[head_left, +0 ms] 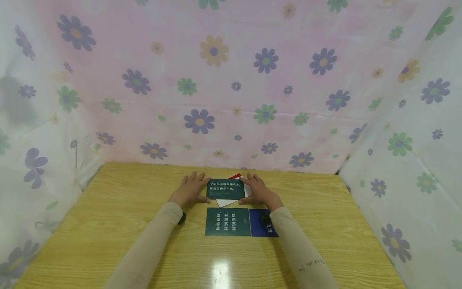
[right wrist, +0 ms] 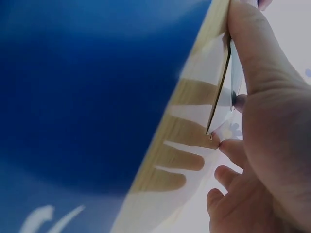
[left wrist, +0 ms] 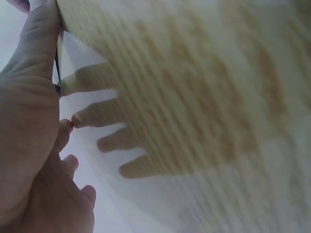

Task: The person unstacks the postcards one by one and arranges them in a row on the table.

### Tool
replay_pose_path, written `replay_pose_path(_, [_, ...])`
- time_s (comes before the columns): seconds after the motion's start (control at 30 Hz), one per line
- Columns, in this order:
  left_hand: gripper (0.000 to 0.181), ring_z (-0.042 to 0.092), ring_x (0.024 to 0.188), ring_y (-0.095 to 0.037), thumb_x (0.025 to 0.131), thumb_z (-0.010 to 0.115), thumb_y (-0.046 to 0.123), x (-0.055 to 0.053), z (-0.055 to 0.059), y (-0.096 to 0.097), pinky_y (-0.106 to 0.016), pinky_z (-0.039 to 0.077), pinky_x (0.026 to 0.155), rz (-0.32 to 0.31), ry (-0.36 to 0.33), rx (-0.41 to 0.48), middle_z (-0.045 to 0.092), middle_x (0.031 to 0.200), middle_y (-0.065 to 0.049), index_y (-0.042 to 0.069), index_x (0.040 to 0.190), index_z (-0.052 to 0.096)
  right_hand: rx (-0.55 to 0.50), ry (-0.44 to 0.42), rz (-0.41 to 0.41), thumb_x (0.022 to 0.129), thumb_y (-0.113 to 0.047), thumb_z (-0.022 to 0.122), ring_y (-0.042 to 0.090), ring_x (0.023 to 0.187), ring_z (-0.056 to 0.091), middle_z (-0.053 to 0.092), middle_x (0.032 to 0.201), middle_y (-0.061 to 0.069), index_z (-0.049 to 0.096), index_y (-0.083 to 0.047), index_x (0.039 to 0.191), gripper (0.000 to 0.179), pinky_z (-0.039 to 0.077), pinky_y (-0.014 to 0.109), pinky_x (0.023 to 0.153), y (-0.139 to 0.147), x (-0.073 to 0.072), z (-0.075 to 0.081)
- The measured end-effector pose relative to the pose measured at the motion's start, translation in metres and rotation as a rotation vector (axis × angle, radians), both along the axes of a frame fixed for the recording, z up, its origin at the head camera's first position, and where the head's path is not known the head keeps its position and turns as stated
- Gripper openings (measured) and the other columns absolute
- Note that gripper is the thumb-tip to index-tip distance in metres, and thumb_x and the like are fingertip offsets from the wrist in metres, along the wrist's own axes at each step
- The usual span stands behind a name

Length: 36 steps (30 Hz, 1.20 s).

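A dark green card (head_left: 225,189) with white lettering lies between the hands, over a tilted white card (head_left: 223,203) with a red corner (head_left: 236,176). At the green card's left end, my left hand (head_left: 190,189) holds it, index finger at the upper corner and thumb at the lower. My right hand (head_left: 260,190) holds the right end likewise, its palm beside the white card's exposed part. From the right wrist, thin card edges (right wrist: 221,87) show beside the thumb (right wrist: 260,46). In the left wrist view, the thumb (left wrist: 36,39) runs along a card edge, other fingers spread.
Nearer the body, a second green card (head_left: 228,222) with white characters lies flat on the wooden table (head_left: 119,224). Beside it is a blue card (head_left: 258,222), partly covered by the right sleeve (head_left: 303,249). Flower-patterned cloth (head_left: 231,100) encloses the back and sides.
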<state>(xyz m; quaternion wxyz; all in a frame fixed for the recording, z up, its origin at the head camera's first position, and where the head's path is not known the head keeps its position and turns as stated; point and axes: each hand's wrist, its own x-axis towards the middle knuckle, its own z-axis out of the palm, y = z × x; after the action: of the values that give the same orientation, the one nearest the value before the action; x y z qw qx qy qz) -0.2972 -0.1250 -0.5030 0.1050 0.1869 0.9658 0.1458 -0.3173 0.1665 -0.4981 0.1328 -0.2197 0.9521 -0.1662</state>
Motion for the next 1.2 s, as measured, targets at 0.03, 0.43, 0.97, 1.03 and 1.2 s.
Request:
replay_pose_path(0.03, [0.09,0.008,0.155,-0.046,0.087,0.073,0.052,0.0,0.0,0.0,-0.064,0.008,0.125,0.004,0.002,-0.003,0.022,0.168,-0.018,0.015,0.16,0.035,0.002,0.004,-0.004,0.082,-0.043,0.084,0.047,0.155,0.012,0.019,0.167,0.023,0.035,-0.012,0.159,0.096,0.014,0.062,0.125,0.0,0.0,0.0])
replay_pose_path(0.43, [0.089,0.004,0.154,-0.05,0.088,0.073,0.051,0.001,0.003,0.008,-0.068,0.005,0.123,-0.011,-0.02,0.031,0.022,0.168,-0.018,0.014,0.159,0.036,0.06,0.022,0.024,0.08,-0.044,0.085,0.049,0.153,0.014,0.022,0.166,0.025,0.037,-0.01,0.158,0.098,0.013,0.061,0.125,0.011,-0.005,0.004])
replay_pose_path(0.97, [0.091,0.003,0.155,-0.049,0.087,0.074,0.05,0.0,0.001,0.001,-0.069,0.002,0.122,0.003,-0.031,0.029,0.021,0.168,-0.018,0.013,0.16,0.035,0.085,0.061,0.025,0.076,-0.049,0.087,0.043,0.156,0.006,0.021,0.167,0.022,0.045,-0.012,0.155,0.096,0.007,0.061,0.126,0.007,-0.008,0.003])
replay_pose_path(1.03, [0.091,0.002,0.155,-0.048,0.087,0.074,0.05,-0.001,0.0,0.0,-0.068,0.001,0.122,0.006,-0.033,0.022,0.02,0.168,-0.017,0.014,0.16,0.033,0.075,0.066,0.026,0.075,-0.049,0.088,0.044,0.156,0.007,0.022,0.167,0.023,0.047,-0.011,0.154,0.096,0.007,0.061,0.126,0.006,-0.008,0.003])
replay_pose_path(1.2, [0.09,0.002,0.155,-0.048,0.087,0.074,0.051,-0.001,-0.002,-0.001,-0.07,0.0,0.122,0.012,-0.016,0.015,0.021,0.168,-0.016,0.014,0.16,0.035,0.061,0.059,0.029,0.074,-0.048,0.09,0.044,0.156,0.008,0.023,0.166,0.023,0.049,-0.01,0.151,0.095,0.008,0.062,0.126,0.007,-0.009,0.004])
